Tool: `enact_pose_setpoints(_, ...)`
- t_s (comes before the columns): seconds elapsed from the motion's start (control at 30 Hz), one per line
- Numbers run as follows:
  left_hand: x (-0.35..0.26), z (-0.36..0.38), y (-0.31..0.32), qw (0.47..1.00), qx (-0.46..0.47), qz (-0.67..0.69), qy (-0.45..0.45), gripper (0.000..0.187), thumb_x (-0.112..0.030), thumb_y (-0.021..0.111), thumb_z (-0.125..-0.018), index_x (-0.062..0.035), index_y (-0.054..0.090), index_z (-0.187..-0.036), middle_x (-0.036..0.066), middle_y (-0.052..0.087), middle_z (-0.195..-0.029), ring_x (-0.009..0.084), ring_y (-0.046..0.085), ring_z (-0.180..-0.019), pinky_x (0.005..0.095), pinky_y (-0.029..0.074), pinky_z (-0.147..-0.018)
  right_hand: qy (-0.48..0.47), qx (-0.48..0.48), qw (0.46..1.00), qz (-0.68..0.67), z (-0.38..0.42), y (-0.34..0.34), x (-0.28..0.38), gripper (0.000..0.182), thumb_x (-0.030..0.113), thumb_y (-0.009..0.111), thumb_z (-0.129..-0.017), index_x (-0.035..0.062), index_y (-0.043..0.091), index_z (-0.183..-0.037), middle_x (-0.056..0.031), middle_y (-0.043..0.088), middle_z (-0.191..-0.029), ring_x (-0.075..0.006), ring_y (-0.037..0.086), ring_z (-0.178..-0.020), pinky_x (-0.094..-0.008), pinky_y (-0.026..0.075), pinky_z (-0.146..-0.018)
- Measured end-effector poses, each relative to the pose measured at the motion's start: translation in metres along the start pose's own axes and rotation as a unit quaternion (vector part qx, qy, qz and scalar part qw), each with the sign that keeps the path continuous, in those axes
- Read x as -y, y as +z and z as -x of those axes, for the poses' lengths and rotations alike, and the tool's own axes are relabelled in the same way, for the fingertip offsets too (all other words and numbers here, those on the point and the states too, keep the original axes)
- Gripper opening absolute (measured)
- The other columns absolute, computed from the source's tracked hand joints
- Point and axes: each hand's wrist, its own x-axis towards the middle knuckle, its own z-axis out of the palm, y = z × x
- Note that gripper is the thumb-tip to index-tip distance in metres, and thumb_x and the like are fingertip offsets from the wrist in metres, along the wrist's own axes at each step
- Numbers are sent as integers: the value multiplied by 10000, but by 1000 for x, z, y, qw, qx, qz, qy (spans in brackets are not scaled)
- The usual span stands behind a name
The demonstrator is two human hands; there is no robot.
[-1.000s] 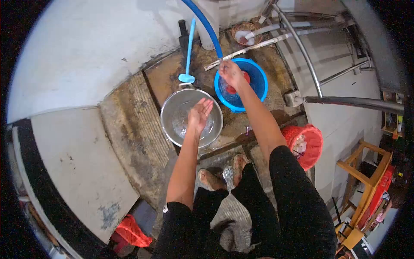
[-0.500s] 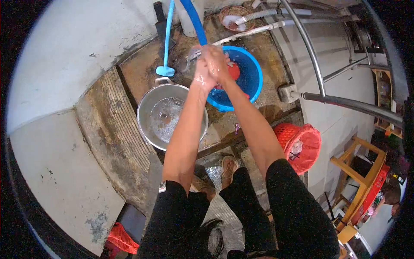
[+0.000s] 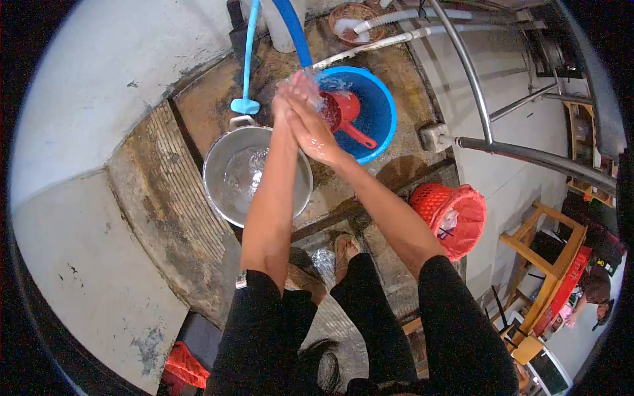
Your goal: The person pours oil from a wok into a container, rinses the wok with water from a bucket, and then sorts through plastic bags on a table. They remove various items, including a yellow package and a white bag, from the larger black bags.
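Water pours from a blue hose (image 3: 294, 33) over my hands, which are pressed together, wet and apparently holding nothing. My left hand (image 3: 285, 99) has its fingers stretched out under the stream, partly blurred by the splash. Flat against it from the right lies my right hand (image 3: 314, 137), fingers extended. Just beyond them is a blue basin (image 3: 389, 135) of water with a red dipper (image 3: 347, 109) in it, its handle pointing toward me. Below my left hand stands a metal pot (image 3: 214, 158) with water in it.
A light-blue mallet-shaped tool (image 3: 246, 105) leans by the wall. To the right stand a red lined basket (image 3: 462, 224) and a metal railing (image 3: 528, 162). A woven basket (image 3: 340, 14) sits at the back near white pipes (image 3: 380, 47). Another person is at the far right.
My hands have shifted left and slightly down, and the right hand has slid from clasping over the left to lying flat along it. More of the red dipper now shows.
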Motion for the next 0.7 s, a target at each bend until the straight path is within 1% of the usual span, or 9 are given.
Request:
enact_pose_setpoints(0.03, -8, -1, -6, 996, -59, -52, 51, 482, -420, 322, -944, -36, 438, -1213, 195, 506, -1201, 298, 512, -1084, 420, 424, -922, 6, 69, 995, 65, -2, -12, -3, 248, 205, 454, -890, 22, 593, -984, -156, 604, -1036, -358, 527, -1013, -443, 357, -909)
enact_pose_setpoints(0.1, -11, 37, 8, 983, -109, -150, -6, 424, -308, 326, -959, -8, 454, -1230, 118, 568, -1136, 215, 533, -1058, 345, 437, -897, 19, 204, 962, 181, -1, -49, -12, 258, 221, 489, -874, 17, 589, -995, -148, 609, -994, -356, 540, -968, -443, 375, -888)
enact_pose_setpoints(0.17, -18, 56, -6, 970, -146, -190, 41, 385, -301, 417, -941, 3, 507, -1159, 112, 591, -1100, 203, 554, -1024, 331, 429, -891, 49, 74, 962, 257, 2, -63, -64, 392, 373, 537, -826, 12, 621, -952, -198, 619, -965, -341, 589, -850, -478, 442, -796)
enact_pose_setpoints(0.23, -30, 75, -31, 958, -201, -191, 77, 338, -280, 487, -916, -1, 539, -1100, 107, 605, -1078, 196, 568, -1001, 311, 424, -876, 100, 130, 889, 427, 36, -74, -143, 316, 320, 521, -840, 46, 611, -969, -193, 621, -912, -359, 593, -859, -471, 440, -785)
enact_pose_setpoints(0.3, -45, 97, -66, 938, -271, -189, 103, 275, -258, 543, -893, -15, 562, -1021, 96, 619, -1008, 191, 583, -945, 300, 428, -845, 272, 311, 814, 409, 39, -83, -142, 307, 298, 499, -838, 36, 623, -939, -211, 632, -903, -365, 616, -868, -469, 479, -750)
enact_pose_setpoints(0.37, -65, 117, -110, 912, -346, -184, 119, 203, -236, 582, -873, -39, 577, -921, 81, 635, -889, 186, 600, -856, 298, 439, -799, 232, 354, 804, 418, 48, -74, -167, 294, 271, 482, -842, 25, 625, -914, -219, 634, -899, -373, 620, -870, -464, 493, -743)
enact_pose_setpoints(0.57, -59, 195, -217, 932, -328, -33, 149, 230, -222, 500, -906, -82, 509, -725, 57, 524, -622, 181, 546, -629, 308, 453, -644, 137, 393, 807, 418, 65, -37, -183, 241, 200, 471, -836, 10, 612, -884, -241, 628, -853, -379, 622, -831, -459, 504, -724)
enact_pose_setpoints(0.67, -35, 208, -218, 963, -237, 75, 103, 206, -200, 439, -918, -52, 532, -809, 86, 569, -697, 201, 569, -683, 306, 474, -664, 118, 421, 832, 342, 57, -52, -183, 238, 191, 484, -842, 0, 590, -937, -250, 622, -857, -391, 614, -815, -459, 491, -704)
enact_pose_setpoints(0.7, -26, 202, -214, 956, -278, 43, 82, 190, -192, 429, -917, -41, 532, -864, 100, 579, -753, 211, 574, -711, 314, 481, -676, 121, 432, 838, 310, 53, -61, -183, 244, 191, 489, -845, -3, 582, -960, -252, 621, -858, -396, 611, -808, -458, 487, -692)
